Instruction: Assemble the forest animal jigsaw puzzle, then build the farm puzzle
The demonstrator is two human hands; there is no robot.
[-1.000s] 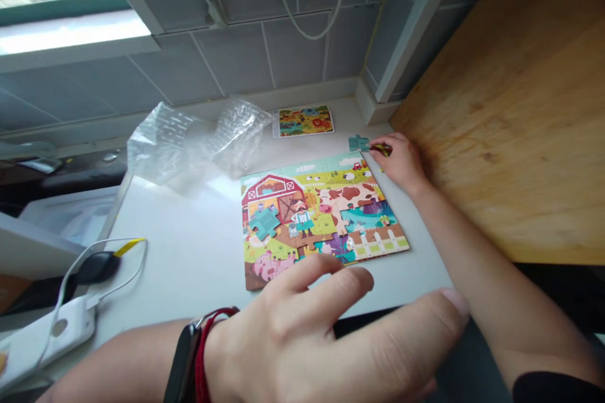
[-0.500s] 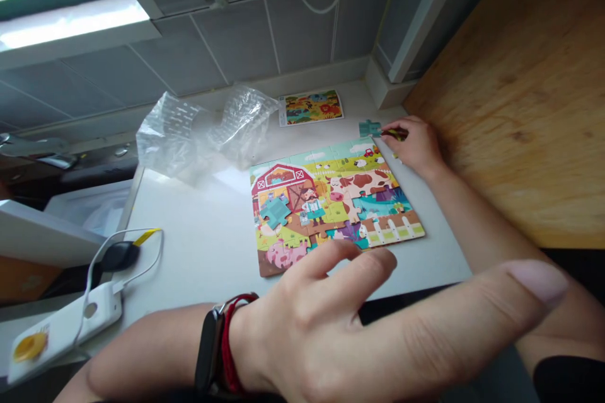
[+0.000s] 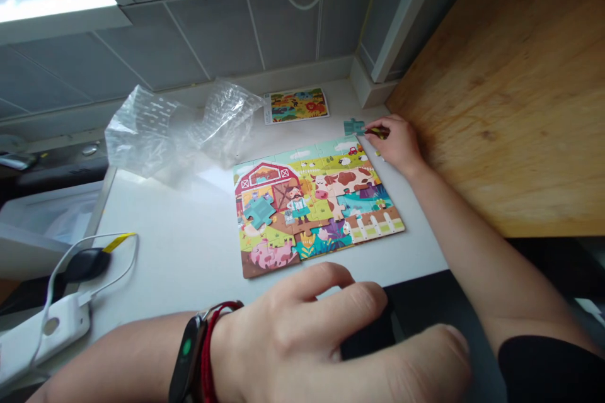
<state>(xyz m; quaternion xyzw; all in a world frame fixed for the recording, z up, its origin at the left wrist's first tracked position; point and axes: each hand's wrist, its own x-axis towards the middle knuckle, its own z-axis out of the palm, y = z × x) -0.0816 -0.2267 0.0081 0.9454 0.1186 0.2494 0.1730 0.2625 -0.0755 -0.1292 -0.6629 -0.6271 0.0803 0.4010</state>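
A farm jigsaw puzzle (image 3: 326,195) with a barn, a farmer and a cow lies on the white tabletop. Its lower edge has an uneven gap showing a differently coloured layer of teal and purple. One loose teal puzzle piece (image 3: 259,211) rests on the picture's left part. Past the puzzle's top right corner, my right hand (image 3: 397,145) pinches a dark puzzle piece (image 3: 377,132) with some yellow on it. Touching or very close to that is a teal piece (image 3: 353,126). My left hand (image 3: 326,327) hovers in the foreground, fingers apart and slightly bent, holding nothing.
Crumpled clear plastic (image 3: 179,129) lies at the back left. A small picture card (image 3: 296,105) with a lion sits by the wall. A white power strip (image 3: 47,334) with a black plug (image 3: 87,264) and cable is at left. A wooden panel (image 3: 496,88) bounds the right.
The view has shifted, so the table's things appear further left. My left hand's thumb has drawn in and lower, uncovering the puzzle's lower edge. My right hand still holds the dark piece.
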